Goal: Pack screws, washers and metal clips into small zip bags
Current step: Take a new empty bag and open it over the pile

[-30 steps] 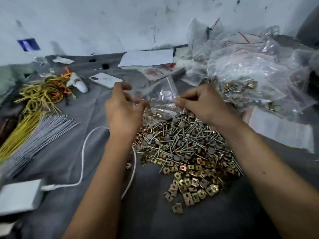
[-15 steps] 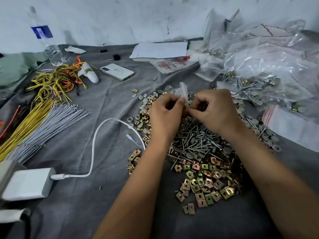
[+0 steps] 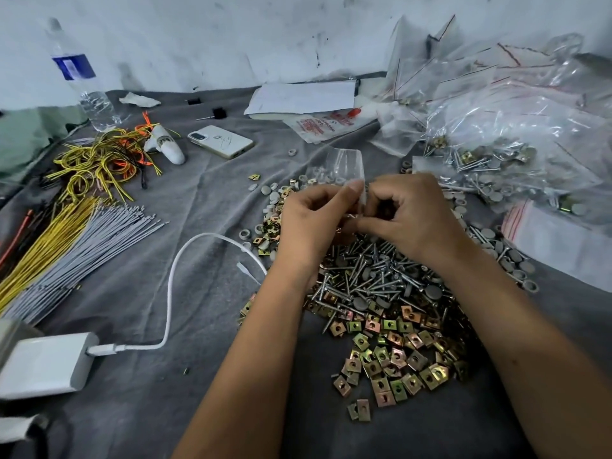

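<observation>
Clear plastic, a second ago spread open between your hands, is now bunched: your left hand (image 3: 314, 220) and right hand (image 3: 410, 217) both pinch the small zip bag (image 3: 344, 167) above the screws (image 3: 374, 279) and metal clips (image 3: 390, 362) heaped on the grey-clothed tabletop (image 3: 205, 326). Judging by that, you are sealing it. Farther right, the packet (image 3: 321, 125) carries red print too blurred to read.

Clear zip bag (image 3: 344, 165) upright above heaped screws (image 3: 374, 276), brassy clips (image 3: 390, 356)
</observation>
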A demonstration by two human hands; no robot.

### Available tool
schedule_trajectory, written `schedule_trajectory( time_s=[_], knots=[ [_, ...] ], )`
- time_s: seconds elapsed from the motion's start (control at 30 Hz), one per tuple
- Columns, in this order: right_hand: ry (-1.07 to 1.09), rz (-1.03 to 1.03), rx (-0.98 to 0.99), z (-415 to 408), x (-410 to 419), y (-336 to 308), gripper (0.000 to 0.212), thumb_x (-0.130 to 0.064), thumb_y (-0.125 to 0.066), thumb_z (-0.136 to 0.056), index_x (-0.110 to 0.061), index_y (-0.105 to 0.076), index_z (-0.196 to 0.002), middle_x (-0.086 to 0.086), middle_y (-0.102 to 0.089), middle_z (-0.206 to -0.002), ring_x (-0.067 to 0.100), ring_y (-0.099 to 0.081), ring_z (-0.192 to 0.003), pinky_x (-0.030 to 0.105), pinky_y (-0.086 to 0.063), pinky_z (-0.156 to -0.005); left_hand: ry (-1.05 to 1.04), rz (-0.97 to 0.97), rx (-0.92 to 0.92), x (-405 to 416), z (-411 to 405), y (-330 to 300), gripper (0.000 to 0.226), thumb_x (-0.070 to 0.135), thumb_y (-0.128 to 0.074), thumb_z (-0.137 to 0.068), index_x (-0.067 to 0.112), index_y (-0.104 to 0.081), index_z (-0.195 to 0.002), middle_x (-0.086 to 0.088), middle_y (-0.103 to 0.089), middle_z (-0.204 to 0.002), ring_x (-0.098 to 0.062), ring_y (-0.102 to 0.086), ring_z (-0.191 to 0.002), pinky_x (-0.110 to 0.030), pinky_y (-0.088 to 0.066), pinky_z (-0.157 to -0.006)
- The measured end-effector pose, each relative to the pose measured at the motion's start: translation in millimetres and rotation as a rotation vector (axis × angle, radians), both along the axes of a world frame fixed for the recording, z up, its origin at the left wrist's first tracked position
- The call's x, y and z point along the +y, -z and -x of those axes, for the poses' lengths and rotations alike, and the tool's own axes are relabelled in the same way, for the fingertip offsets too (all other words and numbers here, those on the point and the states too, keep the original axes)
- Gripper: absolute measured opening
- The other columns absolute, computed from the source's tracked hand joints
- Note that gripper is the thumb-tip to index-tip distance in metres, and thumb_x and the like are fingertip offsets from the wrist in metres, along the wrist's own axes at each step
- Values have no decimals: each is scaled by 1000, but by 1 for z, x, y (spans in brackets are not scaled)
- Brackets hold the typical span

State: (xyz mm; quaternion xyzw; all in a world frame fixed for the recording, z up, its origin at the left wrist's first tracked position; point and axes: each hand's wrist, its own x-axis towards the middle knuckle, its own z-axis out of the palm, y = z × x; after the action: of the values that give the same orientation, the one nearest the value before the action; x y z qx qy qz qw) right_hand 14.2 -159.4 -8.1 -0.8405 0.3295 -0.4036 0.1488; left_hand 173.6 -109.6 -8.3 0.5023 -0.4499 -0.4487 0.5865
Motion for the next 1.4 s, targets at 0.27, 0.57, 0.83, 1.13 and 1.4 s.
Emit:
schedule_trajectory(
  time_s=[0.27,0.57,0.83,1.13,1.4],
  knots=[
    [-24,12,-11,-2,2,-1,30,-35,-85,-78,-14,-66,-70,-9,-63,-68,7,-59,-60,28,-48,-57,-37,22,-48,-2,-1,3,22,3,-69,-96,5,-73,-75,-10,-70,-68,-15,-65,-55,-24,-53,-48],
    [-39,-95,-55,-5,9,-3,41,-55,-71,-80,-15,-79,-88,-9,-71,-75,5,-67,-64,31,-53,-58,-69,50,132,-5,2,8,13,-1,-74,-90,0,-71,-78,-2,-71,-65,-7,-64,-53,-15,-48,-50],
    [-230,-367,-207,-4,5,1,33,-36,-70,-93,-5,-74,-83,13,-69,-69,34,-63,-60,45,-52,-55,185,22,270,1,-1,-3,27,14,-63,-97,4,-59,-73,0,-60,-53,-9,-56,-41,-21,-50,-44],
    [-422,-613,-479,-2,4,3,27,-18,-56,-104,-11,-79,-91,10,-75,-81,18,-62,-63,23,-46,-50,234,-3,341,1,-5,-4,30,28,-67,-87,2,-59,-75,2,-49,-52,-21,-40,-58,-27,-37,-55],
    [-169,-294,-271,-3,12,-1,32,-54,-68,-91,-22,-75,-88,3,-71,-72,21,-64,-53,25,-49,-47,83,48,127,-2,-3,1,21,6,-62,-100,6,-67,-79,-3,-62,-65,-9,-50,-52,-18,-39,-44]
  ],
)
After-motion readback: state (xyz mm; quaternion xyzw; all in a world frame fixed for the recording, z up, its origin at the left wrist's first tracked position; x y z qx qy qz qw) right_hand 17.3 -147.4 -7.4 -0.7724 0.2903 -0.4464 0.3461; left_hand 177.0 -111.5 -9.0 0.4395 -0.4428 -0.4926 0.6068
